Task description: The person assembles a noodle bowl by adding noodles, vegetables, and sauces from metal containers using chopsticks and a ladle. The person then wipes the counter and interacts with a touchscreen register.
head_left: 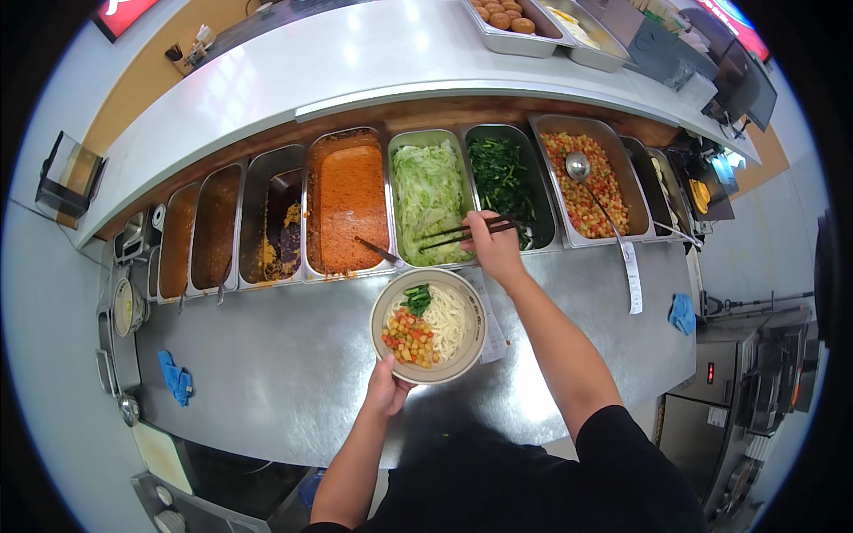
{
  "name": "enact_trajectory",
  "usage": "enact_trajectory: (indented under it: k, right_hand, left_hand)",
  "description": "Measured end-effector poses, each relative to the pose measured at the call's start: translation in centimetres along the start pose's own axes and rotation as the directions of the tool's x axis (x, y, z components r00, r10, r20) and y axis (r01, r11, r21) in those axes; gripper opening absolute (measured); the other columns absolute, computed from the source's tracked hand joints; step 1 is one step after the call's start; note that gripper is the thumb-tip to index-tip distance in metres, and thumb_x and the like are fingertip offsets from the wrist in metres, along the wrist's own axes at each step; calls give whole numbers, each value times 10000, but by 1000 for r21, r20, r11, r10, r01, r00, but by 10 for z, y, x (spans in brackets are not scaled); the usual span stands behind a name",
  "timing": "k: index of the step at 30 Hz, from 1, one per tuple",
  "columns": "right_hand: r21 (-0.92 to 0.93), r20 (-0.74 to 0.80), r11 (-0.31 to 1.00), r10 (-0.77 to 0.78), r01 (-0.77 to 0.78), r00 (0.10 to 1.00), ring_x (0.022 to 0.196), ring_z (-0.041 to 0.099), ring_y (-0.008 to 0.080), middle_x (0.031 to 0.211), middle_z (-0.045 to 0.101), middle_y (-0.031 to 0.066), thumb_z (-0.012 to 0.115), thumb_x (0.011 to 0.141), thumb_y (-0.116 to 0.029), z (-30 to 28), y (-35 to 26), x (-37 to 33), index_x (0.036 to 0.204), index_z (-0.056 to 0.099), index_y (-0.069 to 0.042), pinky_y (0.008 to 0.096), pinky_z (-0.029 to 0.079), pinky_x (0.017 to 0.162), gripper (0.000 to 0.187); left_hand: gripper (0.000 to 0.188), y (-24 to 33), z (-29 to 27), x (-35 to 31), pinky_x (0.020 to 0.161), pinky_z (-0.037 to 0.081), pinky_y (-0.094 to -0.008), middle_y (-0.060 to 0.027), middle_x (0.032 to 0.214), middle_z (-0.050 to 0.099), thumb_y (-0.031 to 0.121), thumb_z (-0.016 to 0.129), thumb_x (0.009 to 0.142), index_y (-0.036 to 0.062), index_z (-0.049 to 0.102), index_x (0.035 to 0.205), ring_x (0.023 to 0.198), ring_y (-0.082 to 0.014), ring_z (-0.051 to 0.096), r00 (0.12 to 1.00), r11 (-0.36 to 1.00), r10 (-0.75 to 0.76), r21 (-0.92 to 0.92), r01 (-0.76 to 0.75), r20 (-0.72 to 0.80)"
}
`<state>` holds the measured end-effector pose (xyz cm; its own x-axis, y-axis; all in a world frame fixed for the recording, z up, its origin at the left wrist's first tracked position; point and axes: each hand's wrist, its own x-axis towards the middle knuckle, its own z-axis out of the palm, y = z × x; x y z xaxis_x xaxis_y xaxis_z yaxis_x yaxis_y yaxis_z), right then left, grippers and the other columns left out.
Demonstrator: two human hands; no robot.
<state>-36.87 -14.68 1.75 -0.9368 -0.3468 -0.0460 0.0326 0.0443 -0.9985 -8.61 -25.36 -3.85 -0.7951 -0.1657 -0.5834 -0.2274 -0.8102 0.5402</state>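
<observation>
My left hand [385, 389] grips the near left rim of a round bowl [378, 306] above the steel counter. In the bowl lie white noodles [447, 324], dark green vegetables [416, 299] and a diced orange-red mix [409, 339]. My right hand [494, 248] is closed on a pair of dark chopsticks [503, 225]. Their tips point left into the shredded pale green cabbage [429, 182] in its metal pan. Right of that pan stands one of dark cooked greens [499, 169]. I cannot make out any cabbage between the tips.
A pan of diced vegetables [586, 204] holds a ladle [577, 166]. An orange sauce pan [351, 200] has a utensil handle [380, 250] sticking out. Several darker sauce pans stand farther left. Blue cloths [175, 379] lie at both counter ends. A paper slip [494, 342] lies partly under the bowl.
</observation>
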Motion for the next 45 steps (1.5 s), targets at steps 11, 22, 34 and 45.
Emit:
enact_trajectory:
  k: [11, 22, 34, 45]
  right_hand:
    - [-226, 206, 948, -181, 226, 962, 602, 532, 128, 681, 616, 100, 605, 893, -173, 11, -14, 10, 844, 639, 24, 289, 444, 594, 206]
    - [-143, 182, 986, -57, 83, 982, 565, 609, 120, 778, 620, 51, 555, 923, -224, -15, -8, -5, 1025, 628, -5, 251, 486, 509, 252]
    - [292, -263, 956, 122, -42, 957, 514, 625, 187, 675, 615, 118, 504, 958, -284, -17, 23, -3, 810, 526, 1, 274, 524, 456, 321]
    - [524, -345, 850, 150, 57, 927, 531, 604, 169, 717, 583, 55, 532, 947, -304, -39, -9, -3, 798, 524, -57, 299, 555, 467, 288]
  left_hand:
    - [556, -5, -5, 3, 986, 440, -404, -150, 1350, 464, 398, 324, 972, 20, 318, 1379, 1219, -272, 488, 999, 999, 30, 27, -30, 12]
    - [640, -5, -8, 8, 915, 500, -414, -142, 1296, 521, 480, 438, 916, 40, 341, 1371, 1126, -286, 566, 994, 999, 23, 43, -28, 104]
    - [652, -5, -12, 12, 939, 493, -433, -152, 1332, 492, 491, 431, 925, 46, 318, 1389, 1156, -294, 549, 984, 998, 56, 32, -62, 166]
    - [640, 7, 0, 6, 1022, 407, -470, -149, 1396, 420, 486, 360, 955, 52, 270, 1417, 1245, -299, 466, 983, 995, 44, 80, -59, 180]
